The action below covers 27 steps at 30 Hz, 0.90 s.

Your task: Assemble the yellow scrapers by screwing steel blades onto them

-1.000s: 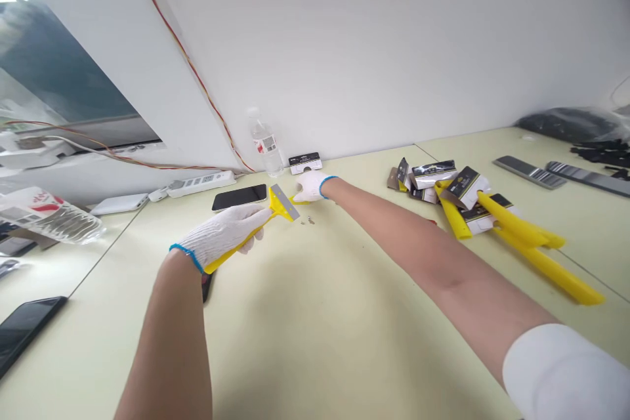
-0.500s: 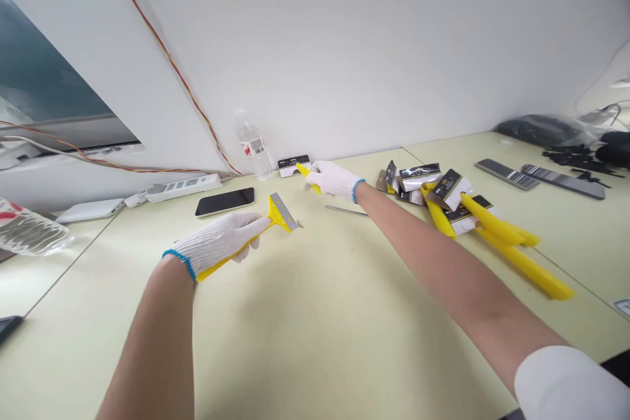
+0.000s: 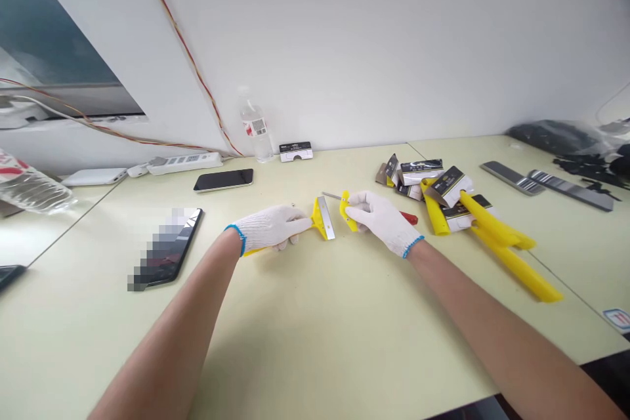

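Note:
My left hand (image 3: pixel 270 228), in a white knit glove with a blue cuff, is shut on the handle of a yellow plastic scraper (image 3: pixel 321 219) with a metal blade. The blade points right, toward my right hand (image 3: pixel 380 219), also gloved. That hand grips a small yellow plastic piece (image 3: pixel 347 210) and a red-handled screwdriver (image 3: pixel 408 217). The screwdriver's thin metal shaft (image 3: pixel 332 196) sticks out left above the scraper blade. The hands are close together but apart, and the gloved fingers hide the screwdriver's middle.
Packaged scrapers (image 3: pixel 423 184) and long yellow handles (image 3: pixel 512 262) lie right on the pale table (image 3: pixel 315 341). Two phones (image 3: pixel 224 180) lie left, near a power strip (image 3: pixel 184 163). A water bottle (image 3: pixel 253 128) stands by the wall (image 3: pixel 374 46).
Both hands have moved toward each other, with the scraper turned so its blade points right. The screwdriver that lay on the table is now in my right hand.

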Each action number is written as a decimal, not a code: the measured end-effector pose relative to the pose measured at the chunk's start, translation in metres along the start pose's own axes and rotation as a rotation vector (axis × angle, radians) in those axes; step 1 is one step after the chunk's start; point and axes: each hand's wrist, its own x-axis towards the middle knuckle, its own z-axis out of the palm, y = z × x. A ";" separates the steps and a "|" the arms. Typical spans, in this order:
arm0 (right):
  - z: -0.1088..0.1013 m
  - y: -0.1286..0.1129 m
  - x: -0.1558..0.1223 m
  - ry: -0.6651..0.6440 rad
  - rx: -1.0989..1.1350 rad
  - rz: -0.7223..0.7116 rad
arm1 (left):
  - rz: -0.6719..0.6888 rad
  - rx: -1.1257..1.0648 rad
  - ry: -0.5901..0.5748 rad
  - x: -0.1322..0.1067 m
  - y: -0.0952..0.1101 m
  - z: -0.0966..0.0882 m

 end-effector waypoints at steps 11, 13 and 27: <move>0.005 -0.011 -0.012 0.098 -0.171 -0.089 | 0.072 0.049 -0.161 0.020 0.003 0.024; 0.008 -0.012 -0.013 0.113 -0.200 -0.110 | 0.071 0.077 -0.143 0.021 0.006 0.027; 0.015 -0.011 -0.018 0.160 -0.332 -0.192 | 0.079 0.111 -0.126 0.019 0.018 0.037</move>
